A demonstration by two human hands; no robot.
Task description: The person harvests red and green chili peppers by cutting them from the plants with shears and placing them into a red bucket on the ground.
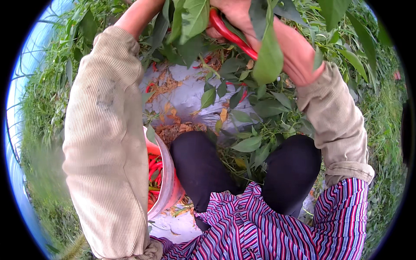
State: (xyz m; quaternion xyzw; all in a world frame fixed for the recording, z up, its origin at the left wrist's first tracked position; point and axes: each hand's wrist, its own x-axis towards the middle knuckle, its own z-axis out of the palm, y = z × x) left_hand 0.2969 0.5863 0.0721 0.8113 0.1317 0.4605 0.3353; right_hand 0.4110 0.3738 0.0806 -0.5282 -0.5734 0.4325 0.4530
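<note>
My right hand (237, 15) is at the top of the view among pepper leaves. A long red chili pepper (228, 34) lies across it, in front of the palm side and wrist. Part of the fingers shows below the pepper, but leaves and the upper edge hide the rest, so their grip is unclear. My left forearm (138, 17) reaches up past hanging leaves (194, 19), and the hand itself is beyond the upper edge or behind foliage. Both arms wear tan ribbed sleeve covers.
A translucent bucket (164, 190) holding several red chilies (155, 171) stands beside my left knee. Pale plastic sheeting (182, 93) with dry leaves and fallen chilies covers the ground ahead. Leafy stems (249, 143) reach between my knees. Blue netting (32, 56) curves along the left.
</note>
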